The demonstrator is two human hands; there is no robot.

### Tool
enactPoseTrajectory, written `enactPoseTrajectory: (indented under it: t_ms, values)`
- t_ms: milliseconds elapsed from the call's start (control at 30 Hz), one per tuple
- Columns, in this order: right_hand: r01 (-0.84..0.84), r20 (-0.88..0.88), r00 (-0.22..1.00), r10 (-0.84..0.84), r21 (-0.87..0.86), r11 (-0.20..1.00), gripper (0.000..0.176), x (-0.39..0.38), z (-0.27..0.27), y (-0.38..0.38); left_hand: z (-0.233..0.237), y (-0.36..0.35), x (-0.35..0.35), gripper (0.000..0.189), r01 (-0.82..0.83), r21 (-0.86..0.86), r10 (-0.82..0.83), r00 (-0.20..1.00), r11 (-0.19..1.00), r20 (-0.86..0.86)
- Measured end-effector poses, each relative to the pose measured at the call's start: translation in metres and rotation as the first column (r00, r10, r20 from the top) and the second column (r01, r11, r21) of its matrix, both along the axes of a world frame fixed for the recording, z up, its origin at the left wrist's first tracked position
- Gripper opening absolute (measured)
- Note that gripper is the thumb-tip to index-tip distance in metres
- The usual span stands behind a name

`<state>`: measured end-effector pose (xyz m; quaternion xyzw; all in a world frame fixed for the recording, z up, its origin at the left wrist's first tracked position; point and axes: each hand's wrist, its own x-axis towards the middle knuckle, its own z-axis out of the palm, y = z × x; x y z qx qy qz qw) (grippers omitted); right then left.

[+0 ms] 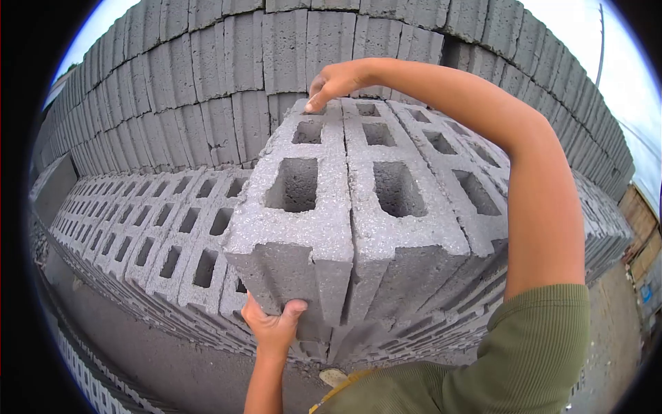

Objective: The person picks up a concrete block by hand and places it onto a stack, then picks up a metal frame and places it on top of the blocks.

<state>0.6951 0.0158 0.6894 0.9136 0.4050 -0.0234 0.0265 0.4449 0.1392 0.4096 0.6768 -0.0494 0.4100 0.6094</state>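
Observation:
A grey hollow concrete block (pixel 329 231) lies at the left end of a row of similar blocks, its holes facing up. My left hand (pixel 273 326) grips its near end from below, thumb up against the near face and fingers mostly hidden behind the edge. My right hand (pixel 338 84) reaches over to the far end and holds it near the last hole, fingertips partly hidden. A narrow gap separates this block from a second concrete block (pixel 427 233) on its right.
Behind rises a tall wall of stacked blocks (pixel 241 55). A lower layer of hollow blocks (pixel 148 238) stretches left. Grey ground (pixel 138 310) runs along the stack's front, with more blocks (pixel 79 366) at lower left. Wooden boards (pixel 638 214) stand at far right.

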Motion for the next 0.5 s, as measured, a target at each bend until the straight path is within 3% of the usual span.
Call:
enactPoseTrajectory:
  t_ms: [67,133,167,200,333,367,467,500]
  values:
    - [0.011,0.165,0.986,0.002,-0.074,0.997,0.045,0.009,0.018,-0.015,0.009,-0.002,-0.005,0.061,0.038,-0.061,-0.04,0.999,0.997,-0.032]
    - [0.058,0.269,0.963,-0.005,-0.19,0.98,0.04,0.02,0.024,-0.027,0.01,0.018,-0.009,0.059,0.084,0.058,-0.077,0.989,0.995,-0.125]
    - [0.094,0.297,0.955,-0.009,-0.273,0.958,0.038,0.027,0.022,-0.03,0.009,0.026,-0.01,0.074,0.113,0.126,-0.086,0.975,0.986,-0.203]
    - [0.129,0.32,0.947,-0.009,-0.357,0.925,0.036,0.033,0.018,-0.034,0.009,0.024,-0.008,0.077,0.096,0.088,-0.077,0.977,0.992,-0.2]
    - [0.158,0.118,0.984,-0.133,-0.237,0.958,0.047,0.012,0.003,-0.058,0.0,0.024,-0.003,0.087,0.056,-0.019,-0.058,0.977,0.998,-0.203]
    - [0.116,-0.068,0.988,-0.14,-0.274,0.955,0.06,0.016,0.0,-0.06,-0.001,0.022,-0.001,0.086,0.054,-0.031,-0.058,0.986,0.998,-0.154]
    - [0.123,-0.005,0.992,-0.124,-0.091,0.988,0.07,0.011,-0.024,-0.075,-0.008,0.024,-0.001,0.085,0.065,-0.048,-0.07,0.99,0.997,-0.125]
    - [0.031,-0.084,0.996,-0.036,-0.067,0.997,0.077,0.007,-0.025,-0.081,-0.01,0.025,-0.001,0.086,0.075,-0.049,-0.081,0.988,0.996,-0.132]
